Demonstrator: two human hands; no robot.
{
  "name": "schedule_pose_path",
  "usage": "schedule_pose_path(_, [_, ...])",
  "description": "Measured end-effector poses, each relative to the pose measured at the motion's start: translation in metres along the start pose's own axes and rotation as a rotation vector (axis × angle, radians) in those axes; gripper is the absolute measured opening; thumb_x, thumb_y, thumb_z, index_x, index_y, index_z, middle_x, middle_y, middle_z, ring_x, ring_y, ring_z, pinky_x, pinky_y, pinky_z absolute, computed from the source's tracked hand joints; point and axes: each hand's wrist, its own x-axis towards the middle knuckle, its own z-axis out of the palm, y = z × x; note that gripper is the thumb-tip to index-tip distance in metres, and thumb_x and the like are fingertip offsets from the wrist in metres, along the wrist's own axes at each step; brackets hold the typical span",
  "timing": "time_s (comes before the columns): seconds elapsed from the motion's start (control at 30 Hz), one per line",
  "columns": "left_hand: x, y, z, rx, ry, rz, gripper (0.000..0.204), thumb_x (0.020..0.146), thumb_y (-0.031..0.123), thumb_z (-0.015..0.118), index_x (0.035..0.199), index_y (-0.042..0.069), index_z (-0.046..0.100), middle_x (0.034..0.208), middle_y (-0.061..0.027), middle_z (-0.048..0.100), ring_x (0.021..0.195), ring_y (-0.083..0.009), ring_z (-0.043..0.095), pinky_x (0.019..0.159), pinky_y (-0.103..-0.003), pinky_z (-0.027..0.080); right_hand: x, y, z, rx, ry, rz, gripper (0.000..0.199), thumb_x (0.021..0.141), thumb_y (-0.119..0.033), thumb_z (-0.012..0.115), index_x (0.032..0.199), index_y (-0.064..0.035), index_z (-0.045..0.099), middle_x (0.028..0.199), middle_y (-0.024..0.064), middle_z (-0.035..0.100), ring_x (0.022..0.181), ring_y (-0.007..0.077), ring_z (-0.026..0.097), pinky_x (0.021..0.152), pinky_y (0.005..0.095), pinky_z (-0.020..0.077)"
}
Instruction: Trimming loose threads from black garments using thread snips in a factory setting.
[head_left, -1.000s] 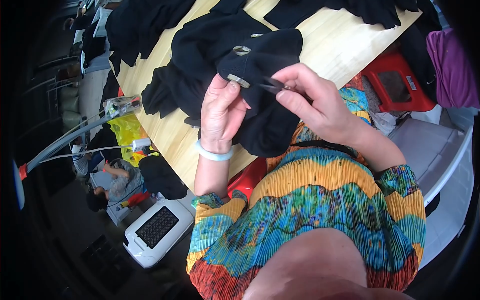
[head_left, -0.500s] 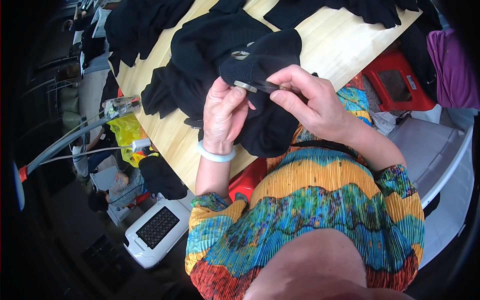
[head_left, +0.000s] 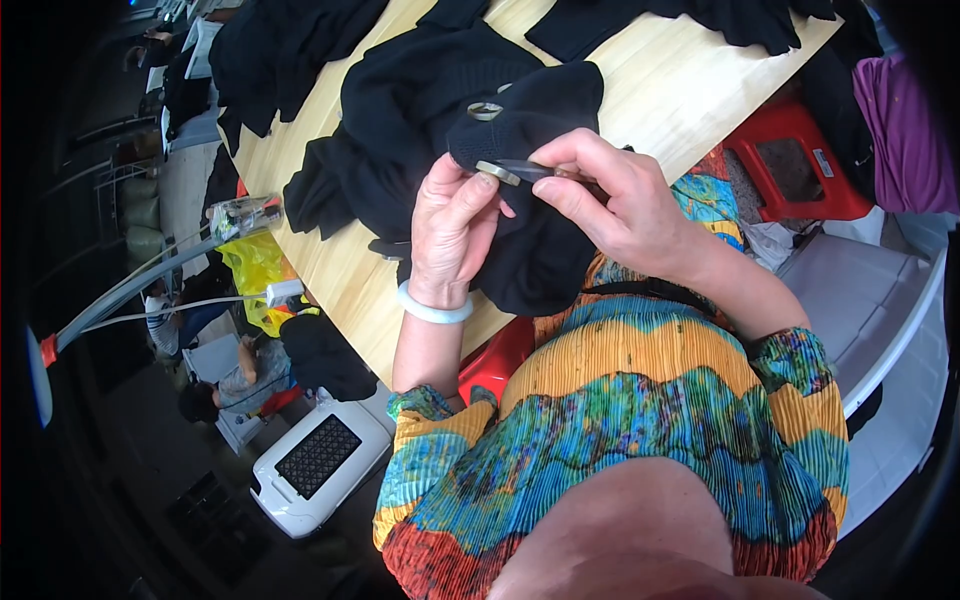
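Observation:
A black knitted garment [head_left: 420, 110] lies bunched on the wooden table in front of me. My left hand [head_left: 450, 225], with a pale bangle at the wrist, is closed on its ribbed edge, thumb against a large pale round button [head_left: 497, 172]. A second pale button [head_left: 485, 111] shows just beyond on the cloth. To the right of the held button, my right hand [head_left: 610, 195] pinches something thin, dark and blurred that reaches to the button; its kind cannot be made out. The curled fingers hide part of it.
More black garments [head_left: 290, 60] lie along the far side of the wooden table [head_left: 690, 90]. A red stool [head_left: 800, 170] and a grey-white bin [head_left: 850, 290] stand at right. On the left are a bent lamp arm [head_left: 130, 275], a yellow bag [head_left: 255, 270] and a white case [head_left: 325, 460].
The right fingertips have shifted slightly left, and the thin dark thing now lies against the button's top edge. The left hand and the held button have moved slightly to the right.

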Motion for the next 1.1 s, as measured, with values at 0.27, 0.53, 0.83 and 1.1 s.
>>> schedule_pose_path(0.27, [0.0, -0.001, -0.001, 0.092, 0.004, -0.036, 0.021, 0.078, -0.001, 0.055, 0.1, 0.001, 0.056, 0.089, -0.0072, 0.06, 0.075, -0.0127, 0.057, 0.061, -0.023, 0.048, 0.005, 0.013, -0.004, 0.219, 0.232, 0.077, 0.01, 0.082, -0.008, 0.054, 0.089, -0.0009, 0.051, 0.064, -0.0015, 0.052, 0.061, 0.0022, 0.048, 0.053, 0.0173, 0.0401])
schedule_pose_path(0.53, [0.0, 0.006, 0.002, 0.173, -0.002, -0.068, 0.019, 0.081, 0.004, 0.053, 0.099, -0.001, 0.055, 0.089, -0.0055, 0.06, 0.08, -0.0107, 0.055, 0.076, -0.022, 0.043, 0.017, 0.016, -0.009, 0.263, -0.077, 0.03, 0.034, 0.073, -0.001, 0.061, 0.105, -0.0021, 0.048, 0.093, 0.0053, 0.055, 0.084, 0.0095, 0.055, 0.071, 0.0228, 0.0462])
schedule_pose_path(0.83, [0.002, 0.015, -0.005, 0.2, -0.028, -0.097, 0.016, 0.079, 0.004, 0.052, 0.095, -0.001, 0.055, 0.088, -0.0057, 0.06, 0.079, -0.0108, 0.056, 0.076, -0.022, 0.043, 0.029, 0.024, -0.03, 0.341, 0.204, 0.084, 0.012, 0.076, -0.005, 0.062, 0.087, -0.0031, 0.056, 0.081, -0.002, 0.055, 0.076, 0.0035, 0.052, 0.068, 0.0161, 0.0427])
schedule_pose_path(1.1, [0.005, 0.014, -0.004, 0.183, -0.045, -0.116, 0.016, 0.08, 0.004, 0.052, 0.095, -0.002, 0.055, 0.088, -0.0055, 0.06, 0.079, -0.0103, 0.056, 0.077, -0.022, 0.043, 0.021, 0.024, -0.042, 0.163, 0.011, 0.118, 0.037, 0.076, -0.005, 0.061, 0.11, -0.0051, 0.048, 0.088, 0.001, 0.056, 0.074, 0.0041, 0.053, 0.068, 0.0161, 0.0424])
